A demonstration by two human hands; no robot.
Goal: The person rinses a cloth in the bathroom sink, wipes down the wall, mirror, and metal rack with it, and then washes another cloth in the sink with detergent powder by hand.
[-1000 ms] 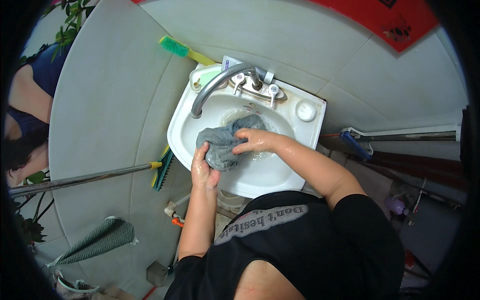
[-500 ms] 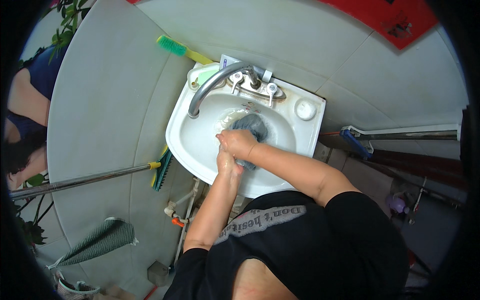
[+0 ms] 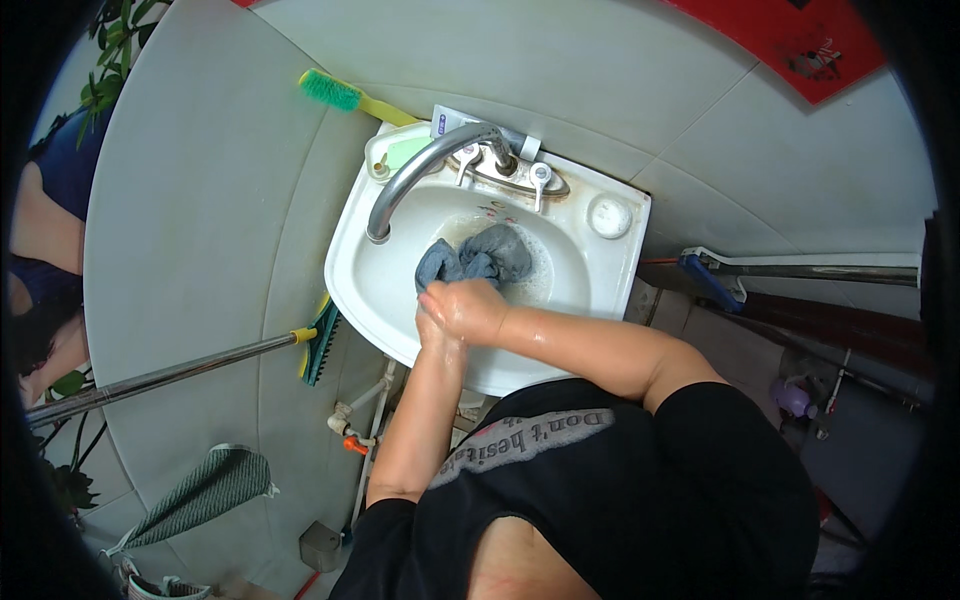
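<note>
A wet grey-blue cloth lies bunched in shallow soapy water in the white sink. One fold of it rises to the left, just beyond my hands. My right hand is closed around the near part of the cloth, its fingers curled toward the left. Pressed against it from below is my left hand, closed on the same cloth and partly covered by the right. Both hands are wet. Over the basin's left side arches the metal faucet; no water stream shows from it.
A soap dish with green soap and a green-bristled brush sit at the back left. On the right ledge stands a round white container. A squeegee leans left of the sink; a blue-headed mop is at right.
Both hands have drawn a little toward me and left, pulling at the cloth. A fold of cloth now shows left of the main bunch, where it was hidden before.
</note>
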